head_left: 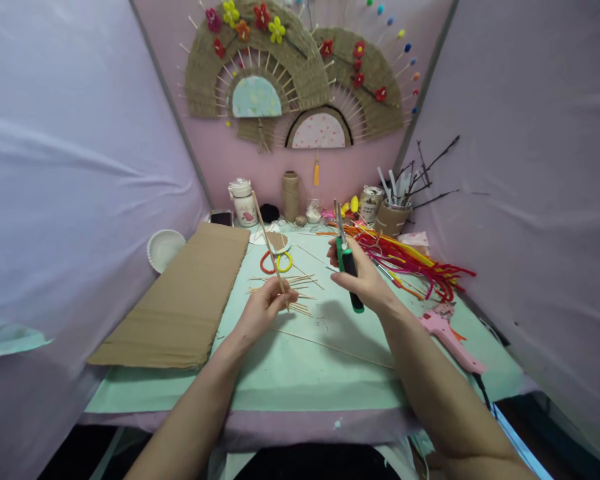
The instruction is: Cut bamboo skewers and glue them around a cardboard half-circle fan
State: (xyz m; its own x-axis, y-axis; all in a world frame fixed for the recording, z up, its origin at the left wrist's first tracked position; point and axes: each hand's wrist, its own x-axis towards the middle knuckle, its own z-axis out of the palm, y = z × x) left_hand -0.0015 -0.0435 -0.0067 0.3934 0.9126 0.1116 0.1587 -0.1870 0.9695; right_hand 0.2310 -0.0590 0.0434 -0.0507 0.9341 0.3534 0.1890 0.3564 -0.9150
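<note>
My left hand [270,300] is closed around a few thin wooden sticks [267,240], which point up and slightly left. In my right hand [363,273] is a pair of pliers [349,267] with green and black handles, jaws pointing upward. The pliers are apart from the held sticks. Several short cut sticks [307,280] lie scattered on the table beyond and beside my left hand. One long stick [335,348] rests across the cloth between my forearms. Just past the scattered pieces are red and yellow loops [284,262], like scissor handles.
Cardboard [180,300] covers the table's left side, beside a white fluted dish [165,250]. On the right lie red and yellow pipe cleaners [420,263] and a pink glue gun [453,339]. A bottle [243,202], twine spool [291,197] and pot of twigs [393,217] line the back.
</note>
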